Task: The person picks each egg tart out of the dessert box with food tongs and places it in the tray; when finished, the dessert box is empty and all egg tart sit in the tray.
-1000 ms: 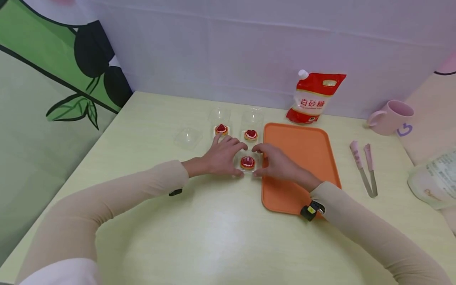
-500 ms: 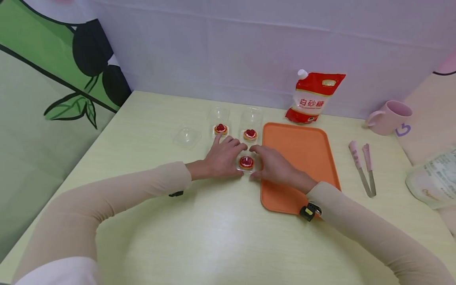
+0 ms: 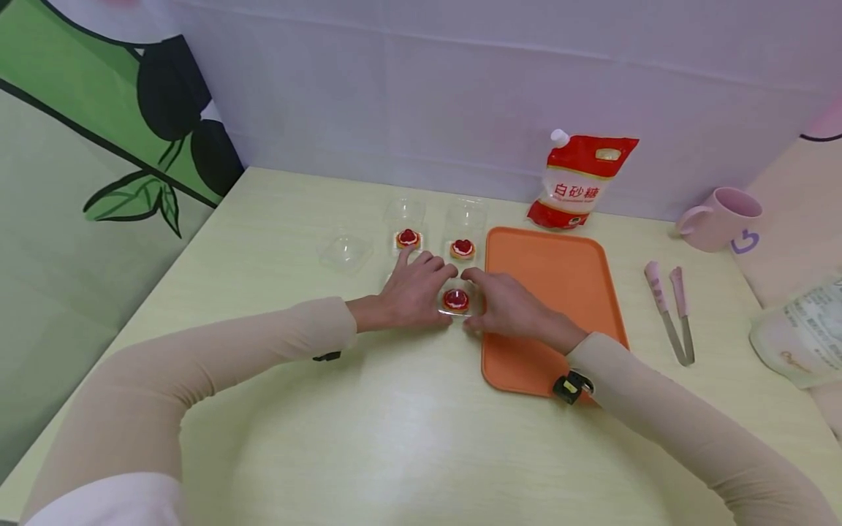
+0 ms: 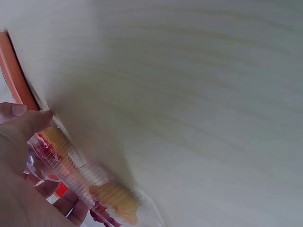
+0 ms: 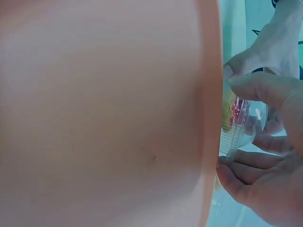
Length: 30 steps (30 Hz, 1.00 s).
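Observation:
In the head view a clear plastic pastry box (image 3: 454,313) with a red-topped tart (image 3: 456,299) inside sits at the tray's left edge, its domed lid over the tart. My left hand (image 3: 416,294) grips its left side, and my right hand (image 3: 509,303) grips the right side, fingers and thumb curled round the rim. Beyond them stand two boxes with lids up, holding a left tart (image 3: 408,238) and a right tart (image 3: 463,249). The left wrist view shows another boxed tart (image 4: 116,201) beside my left hand, which mostly hides it in the head view.
An orange tray (image 3: 552,263) lies under my right forearm. Behind it stands a red-and-white sugar pouch (image 3: 579,183). To the right are a pink mug (image 3: 720,218), two pink-handled knives (image 3: 677,321) and a whitish container (image 3: 802,336). A clear plastic lid (image 3: 346,252) lies at left.
My right hand has moved slightly left and closed in on the box, which has shifted very little. My left hand stays at the box's left side.

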### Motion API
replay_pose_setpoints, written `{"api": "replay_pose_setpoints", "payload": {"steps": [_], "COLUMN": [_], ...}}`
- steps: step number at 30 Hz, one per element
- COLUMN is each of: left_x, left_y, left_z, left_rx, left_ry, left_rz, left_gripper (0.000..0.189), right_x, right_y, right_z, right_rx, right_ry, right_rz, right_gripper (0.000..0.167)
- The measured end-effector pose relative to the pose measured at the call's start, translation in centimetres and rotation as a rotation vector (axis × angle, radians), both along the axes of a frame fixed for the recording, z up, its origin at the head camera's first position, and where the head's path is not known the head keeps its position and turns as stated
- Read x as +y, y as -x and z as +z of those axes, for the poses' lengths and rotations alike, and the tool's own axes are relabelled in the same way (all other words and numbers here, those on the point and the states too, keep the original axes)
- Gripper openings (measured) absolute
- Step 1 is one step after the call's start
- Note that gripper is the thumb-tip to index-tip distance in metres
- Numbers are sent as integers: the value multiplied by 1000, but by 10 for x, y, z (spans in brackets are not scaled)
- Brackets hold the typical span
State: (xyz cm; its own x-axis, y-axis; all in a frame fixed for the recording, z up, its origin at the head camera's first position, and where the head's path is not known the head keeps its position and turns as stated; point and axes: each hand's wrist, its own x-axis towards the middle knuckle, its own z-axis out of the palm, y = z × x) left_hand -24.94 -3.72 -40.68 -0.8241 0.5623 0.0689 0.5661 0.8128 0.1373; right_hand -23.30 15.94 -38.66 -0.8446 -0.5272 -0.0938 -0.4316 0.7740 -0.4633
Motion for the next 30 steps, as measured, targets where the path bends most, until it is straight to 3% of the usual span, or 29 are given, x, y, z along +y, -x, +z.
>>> {"api": "replay_pose_setpoints", "payload": {"steps": [11, 22, 30], "left_x": [0, 0, -2], "left_y": [1, 1, 1], "left_z": [-1, -1, -2], "left_rx": [-21, 23, 36], "left_ry": [-1, 5, -1], "left_rz": [3, -23, -31], "left_gripper": [66, 64, 66], "right_x": [3, 2, 1], "right_y": [4, 7, 4], "right_z": [3, 6, 3], "right_rx": [4, 18, 38], "right_ry": [-7, -113, -93], "right_rz": [41, 90, 98], "right_gripper": [72, 80, 81]}}
